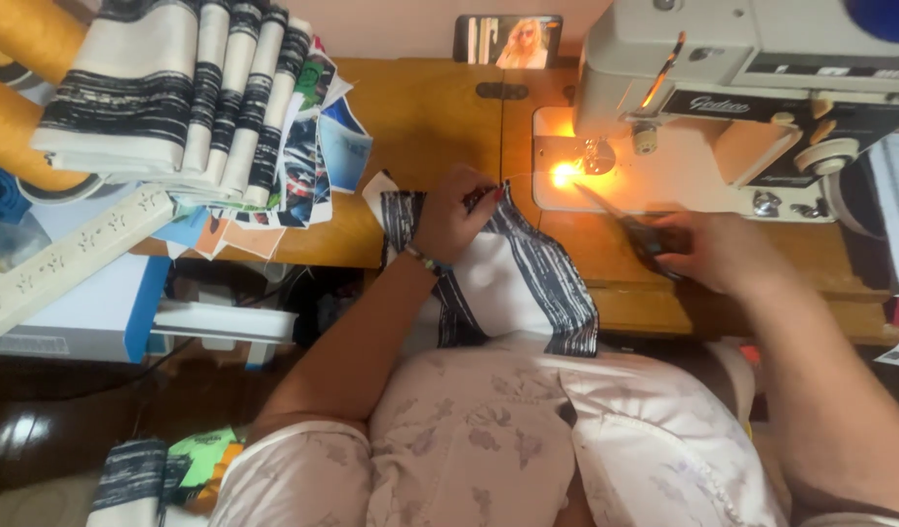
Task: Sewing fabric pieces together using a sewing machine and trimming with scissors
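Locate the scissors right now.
Head view, right of centre: the scissors are in the right hand, blades pointing toward the lit sewing machine needle area.

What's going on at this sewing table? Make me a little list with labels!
Left hand: left hand pinches the striped cloth at its top edge
Right hand: right hand holds scissors, blades pointing toward the lamp
Sewing machine: sewing machine at the back right, its lamp lit
Table: wooden table
Pile: folded striped cloths at the left
Phone: phone propped against the wall
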